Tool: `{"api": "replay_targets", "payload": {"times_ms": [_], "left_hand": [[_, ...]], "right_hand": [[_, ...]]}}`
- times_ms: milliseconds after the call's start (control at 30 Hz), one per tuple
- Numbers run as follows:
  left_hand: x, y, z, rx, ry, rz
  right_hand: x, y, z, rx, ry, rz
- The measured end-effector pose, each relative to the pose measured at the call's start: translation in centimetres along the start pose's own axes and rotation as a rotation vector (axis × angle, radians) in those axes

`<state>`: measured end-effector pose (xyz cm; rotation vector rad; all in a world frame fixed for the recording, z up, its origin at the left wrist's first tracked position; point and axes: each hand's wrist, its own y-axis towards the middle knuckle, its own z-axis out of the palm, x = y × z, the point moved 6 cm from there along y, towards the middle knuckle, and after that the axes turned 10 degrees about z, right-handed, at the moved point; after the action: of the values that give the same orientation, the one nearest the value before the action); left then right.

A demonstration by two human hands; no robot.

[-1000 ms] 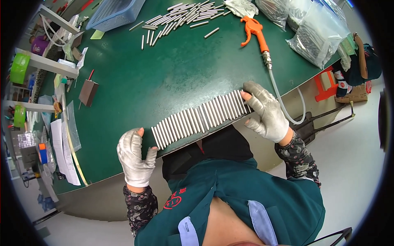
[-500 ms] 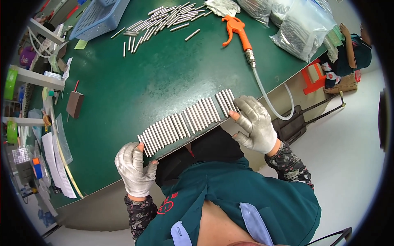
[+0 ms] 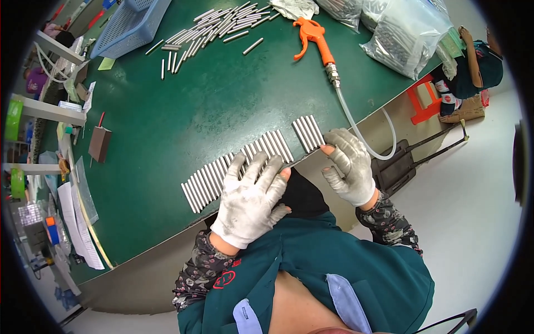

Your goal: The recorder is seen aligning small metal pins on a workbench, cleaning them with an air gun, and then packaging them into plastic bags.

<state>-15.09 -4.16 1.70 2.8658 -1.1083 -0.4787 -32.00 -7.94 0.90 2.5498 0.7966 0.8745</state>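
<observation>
A slanting row of slim metal rods (image 3: 201, 192) lies side by side along the near edge of the green table. A gap parts it from a smaller group of rods (image 3: 307, 133) at its right end. My left hand (image 3: 245, 203), in a greyed white glove with bare fingertips, lies over the middle of the long row, fingers spread, hiding some rods. My right hand (image 3: 351, 172), gloved alike, is beside the small group's lower right end, thumb and fingers apart. One bare fingertip is at the last rod; whether it touches cannot be told.
A loose heap of rods (image 3: 222, 26) lies at the far side, near a blue basket (image 3: 130, 30). An orange air gun (image 3: 315, 40) with a clear hose (image 3: 346, 106) rests at right, by bagged rods (image 3: 406, 42). A brown block (image 3: 100, 143) stands at left. Another person (image 3: 483, 67) is at far right.
My left hand has moved from the row's left end rightward onto its middle. The gap between the long row and the small group has widened. My right hand has hardly moved.
</observation>
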Motion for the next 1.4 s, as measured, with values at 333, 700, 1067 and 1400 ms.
{"api": "replay_targets", "payload": {"times_ms": [333, 700, 1067, 1400], "left_hand": [[0.3, -0.6, -1.2, -0.086, -0.022, 0.040], [4.9, -10.9, -2.8, -0.228, 0.206, -0.252], [4.2, -8.5, -0.7, -0.121, 0.107, -0.193], [6.2, -10.7, -3.3, -0.383, 0.260, -0.314]], "right_hand": [[-0.3, 0.0, 0.2, -0.005, 0.002, 0.013], [-0.1, 0.4, 0.1, 0.009, -0.057, 0.020], [0.2, 0.8, 0.5, 0.049, -0.091, 0.060], [0.2, 3.1, -0.2, 0.010, -0.060, 0.066]]}}
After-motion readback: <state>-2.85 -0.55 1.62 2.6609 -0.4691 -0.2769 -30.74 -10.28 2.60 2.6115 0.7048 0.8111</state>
